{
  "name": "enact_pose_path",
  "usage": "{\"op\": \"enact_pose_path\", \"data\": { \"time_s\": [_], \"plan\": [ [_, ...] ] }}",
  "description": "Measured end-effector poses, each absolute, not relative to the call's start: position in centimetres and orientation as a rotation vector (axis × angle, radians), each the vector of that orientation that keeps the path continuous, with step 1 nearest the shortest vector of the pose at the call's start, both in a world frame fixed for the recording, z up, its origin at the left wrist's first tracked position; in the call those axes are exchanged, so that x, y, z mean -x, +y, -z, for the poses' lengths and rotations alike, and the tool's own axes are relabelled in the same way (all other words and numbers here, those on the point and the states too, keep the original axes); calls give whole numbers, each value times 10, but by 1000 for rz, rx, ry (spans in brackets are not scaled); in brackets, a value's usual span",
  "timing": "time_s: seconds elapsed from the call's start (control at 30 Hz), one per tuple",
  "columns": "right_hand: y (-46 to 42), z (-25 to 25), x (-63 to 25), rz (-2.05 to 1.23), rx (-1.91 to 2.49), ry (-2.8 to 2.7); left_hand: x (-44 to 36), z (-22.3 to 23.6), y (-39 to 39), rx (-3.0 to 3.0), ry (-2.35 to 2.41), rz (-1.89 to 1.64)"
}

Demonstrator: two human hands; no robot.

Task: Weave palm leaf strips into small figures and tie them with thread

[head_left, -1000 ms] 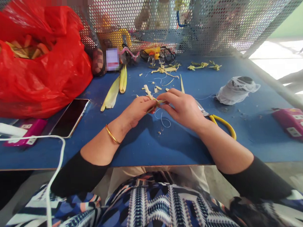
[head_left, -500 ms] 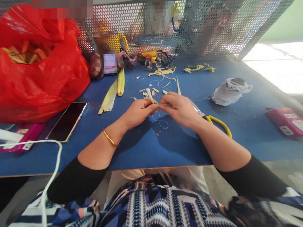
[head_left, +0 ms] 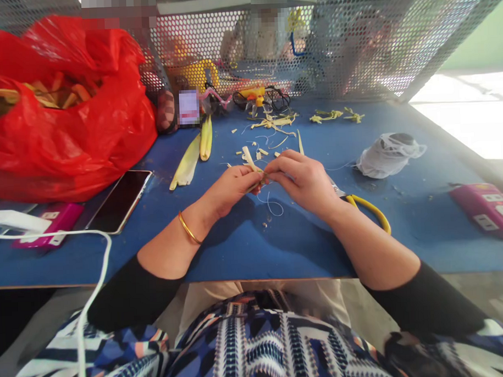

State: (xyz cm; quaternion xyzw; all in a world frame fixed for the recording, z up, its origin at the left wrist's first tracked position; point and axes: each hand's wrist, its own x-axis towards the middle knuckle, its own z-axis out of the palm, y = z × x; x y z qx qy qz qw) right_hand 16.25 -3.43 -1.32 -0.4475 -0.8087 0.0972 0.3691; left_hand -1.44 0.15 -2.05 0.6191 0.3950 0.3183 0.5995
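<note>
My left hand and my right hand meet over the middle of the blue table. Both pinch a thin pale-yellow leaf strip between fingertips. The strip sticks up and to the left out of my left fingers. A white thread hangs in a loop under my hands and touches the table. A gold bangle sits on my left wrist. Yellow-handled scissors lie just right of my right wrist, with the blades hidden behind that hand.
A red plastic bag full of leaf strips fills the back left. A phone, a pink power strip and a white cable lie at left. Leaf pieces and scraps, a thread spool in white netting, another pink strip, and a mesh screen behind.
Both hands stay pinched on the leaf strip with only small finger movements. The view has shifted slightly.
</note>
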Motion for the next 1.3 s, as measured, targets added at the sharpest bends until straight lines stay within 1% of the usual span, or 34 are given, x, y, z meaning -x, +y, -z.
{"op": "enact_pose_path", "data": {
  "time_s": [0.17, 0.3, 0.37, 0.47, 0.57, 0.63, 0.7, 0.77, 0.8, 0.93, 1.0, 1.1, 1.2, 1.3],
  "plan": [
    [-33, 14, -163, -142, 1278, -2158, 16, 21, 2, -1306, 878, -686],
    [-35, 11, -157, -244, 1415, -2031, 18, 20, 3, -1315, 843, -680],
    [-34, 9, -155, -413, 1482, -1929, 17, 20, 2, -1437, 855, -685],
    [-32, 9, -154, -854, 1579, -1696, 15, 21, 0, -1718, 949, -699],
    [-30, 10, -153, -1258, 1531, -1377, 12, 22, -5, -2055, 1056, -753],
    [-30, 12, -152, -1397, 1454, -1243, 11, 22, -8, -2224, 1084, -819],
    [-30, 13, -152, -1442, 1393, -1202, 11, 21, -9, -2261, 1105, -878],
    [-30, 13, -152, -1371, 1370, -1248, 12, 20, -7, -2137, 1145, -904],
    [-30, 13, -152, -1282, 1385, -1302, 12, 20, -5, -2019, 1164, -917],
    [-33, 11, -157, -726, 1620, -1733, 15, 21, 6, -1431, 1184, -985],
    [-37, 11, -158, -549, 1731, -2001, 16, 21, 9, -1235, 1189, -989],
    [-41, 13, -156, -450, 1783, -2226, 15, 22, 10, -1132, 1203, -964],
    [-42, 20, -152, -357, 1777, -2234, 14, 23, 8, -1151, 1221, -941],
    [-38, 30, -148, -397, 1721, -2244, 14, 23, 7, -1171, 1234, -912]
  ]
}}
